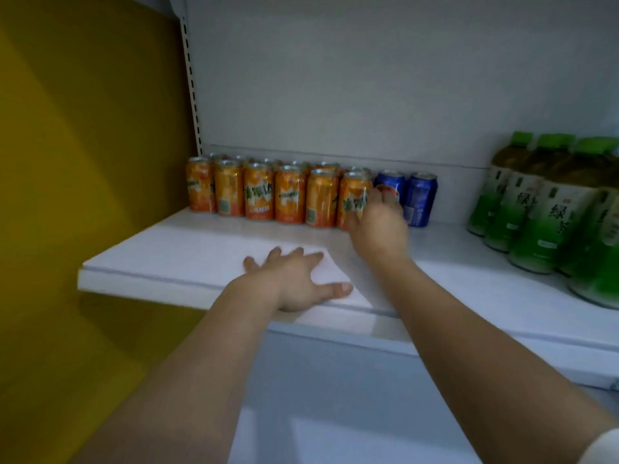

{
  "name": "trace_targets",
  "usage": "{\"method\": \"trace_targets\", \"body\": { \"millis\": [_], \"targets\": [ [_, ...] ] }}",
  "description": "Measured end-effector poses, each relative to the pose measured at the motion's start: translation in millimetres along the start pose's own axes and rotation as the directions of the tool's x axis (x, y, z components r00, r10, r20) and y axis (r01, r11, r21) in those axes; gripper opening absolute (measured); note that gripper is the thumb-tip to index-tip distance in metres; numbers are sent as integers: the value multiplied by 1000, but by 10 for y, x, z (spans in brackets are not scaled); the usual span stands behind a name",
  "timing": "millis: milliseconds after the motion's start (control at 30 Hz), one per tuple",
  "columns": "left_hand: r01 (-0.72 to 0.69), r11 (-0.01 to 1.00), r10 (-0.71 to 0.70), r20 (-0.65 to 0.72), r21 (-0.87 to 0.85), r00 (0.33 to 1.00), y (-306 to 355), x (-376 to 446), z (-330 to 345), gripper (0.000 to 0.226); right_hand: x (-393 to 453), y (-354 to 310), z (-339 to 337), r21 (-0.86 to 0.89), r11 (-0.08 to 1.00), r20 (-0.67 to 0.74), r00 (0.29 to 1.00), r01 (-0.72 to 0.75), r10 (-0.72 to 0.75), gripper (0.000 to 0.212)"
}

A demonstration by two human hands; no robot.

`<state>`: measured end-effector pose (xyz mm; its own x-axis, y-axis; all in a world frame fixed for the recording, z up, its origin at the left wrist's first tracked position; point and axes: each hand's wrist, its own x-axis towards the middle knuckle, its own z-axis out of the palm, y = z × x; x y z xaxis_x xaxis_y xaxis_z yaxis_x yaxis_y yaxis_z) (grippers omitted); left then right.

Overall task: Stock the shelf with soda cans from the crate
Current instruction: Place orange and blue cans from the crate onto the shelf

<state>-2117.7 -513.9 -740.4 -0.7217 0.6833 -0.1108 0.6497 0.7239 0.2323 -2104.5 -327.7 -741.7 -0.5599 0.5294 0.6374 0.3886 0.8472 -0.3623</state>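
- White shelf [187,249] against a pale back panel, yellow wall [83,162] at left.
- Orange cans [258,192] stand upright in rows at the back; two blue cans [420,199] just beside them, green bottles [536,212] farther right.
- Left hand [294,283] lies flat, fingers spread, on the shelf edge, holding nothing.
- Right hand [378,226] grips the rightmost orange can [353,195].

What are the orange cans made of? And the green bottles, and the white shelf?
The orange cans look like thin metal: shiny silver rims on top and glossy printed sides. The green bottles seem to be clear plastic, since the drink shows through below the labels, with green plastic caps. The white shelf looks like smooth painted metal, matte and even, though from here it might be coated board.
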Motion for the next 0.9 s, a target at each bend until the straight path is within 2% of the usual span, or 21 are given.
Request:
{"method": "trace_targets", "body": {
  "millis": [33,67,133,200,267,300,333,367,400,433,467,500,567,600,667,733,767,900],
  "targets": [
    [-33,999,32,-158,-3,987,3,-60,126,82,-142,-52,-113,41,997,-51,997,68,-66,37],
    [-86,996,83,-359,5,930,3,-134,288,68,-326,-106,-220,122,984,-95,989,128,-117,30],
    [-200,980,168,-634,22,755,-10,-327,623,52,-798,-199,-422,306,927,-153,972,217,-177,22],
    [-298,954,197,-736,-7,648,-49,-531,946,47,-1361,-230,-563,416,868,-173,961,270,-216,18],
    [-356,929,160,-756,-103,635,-95,-801,1339,51,-1940,-213,-577,496,823,-148,961,277,-234,17],
    [-351,918,102,-745,-185,660,-121,-953,1557,52,-2223,-176,-505,532,811,-96,970,241,-225,17],
    [-311,907,26,-699,-284,714,-159,-1117,1808,50,-2503,-123,-397,556,812,-1,977,178,-213,18],
    [-233,891,-55,-602,-390,797,-195,-1291,2034,43,-2777,-65,-264,559,823,132,970,99,-206,19],
    [-119,868,-127,-447,-482,885,-261,-1438,2303,32,-3047,-3,-112,537,843,287,935,23,-208,22],
    [19,845,-180,-251,-534,951,-349,-1559,2569,20,-3292,63,46,490,871,438,873,-31,-215,25],
    [160,827,-227,-59,-538,972,-441,-1658,2808,15,-3509,124,192,430,901,570,790,-52,-226,27],
    [282,810,-264,110,-515,958,-539,-1749,3051,18,-3701,169,324,375,926,681,692,-48,-240,29],
    [481,764,-300,422,-431,855,-714,-1928,3490,24,-4058,207,554,288,958,849,462,5,-257,27],
    [547,752,-308,537,-368,785,-764,-2023,3671,25,-4235,203,655,251,967,905,345,36,-247,27],
    [621,739,-332,659,-262,674,-828,-2177,3920,29,-4554,183,834,181,981,969,154,75,-191,29],
    [663,712,-348,704,-230,619,-873,-2268,4087,36,-4818,177,999,111,988,992,43,108,-117,34],
    [672,702,-347,712,-235,611,-883,-2291,4141,36,-4922,192,1066,85,988,996,7,127,-86,36],
    [683,670,-328,709,-291,624,-917,-2345,4339,32,-5193,280,1227,62,981,994,-103,186,-43,37]
  ]
}}
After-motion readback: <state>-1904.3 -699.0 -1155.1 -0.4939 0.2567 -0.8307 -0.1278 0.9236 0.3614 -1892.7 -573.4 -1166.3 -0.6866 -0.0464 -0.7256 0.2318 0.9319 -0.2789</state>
